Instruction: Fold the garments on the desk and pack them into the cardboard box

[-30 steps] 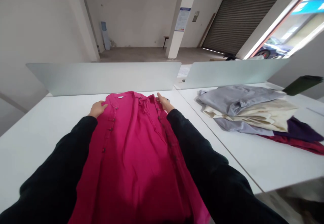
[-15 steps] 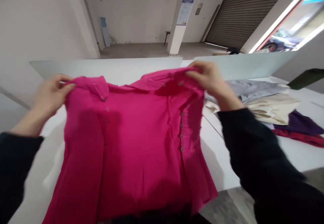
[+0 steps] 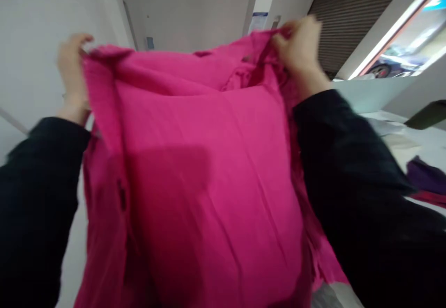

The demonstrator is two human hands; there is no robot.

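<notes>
A bright pink button shirt (image 3: 209, 159) hangs spread wide between my two hands, filling the middle of the view. My left hand (image 3: 74, 68) is closed on its upper left edge, fingers blurred by motion. At the upper right edge, my right hand (image 3: 301, 50) pinches the bunched cloth near the collar. The front panels fall to either side, and the broad panel between them billows. Its lower end runs out of the picture at the bottom.
Folded garments, among them a cream one (image 3: 400, 147) and a purple one (image 3: 427, 173), lie on the white table (image 3: 435, 136) at right. A pale low divider (image 3: 376, 94) stands behind them. A dark green object (image 3: 427, 114) juts in from the right edge.
Both hands have risen, lifting the shirt higher and closer to me. Its cloth has swung and billowed, and it now covers more of the table and divider.
</notes>
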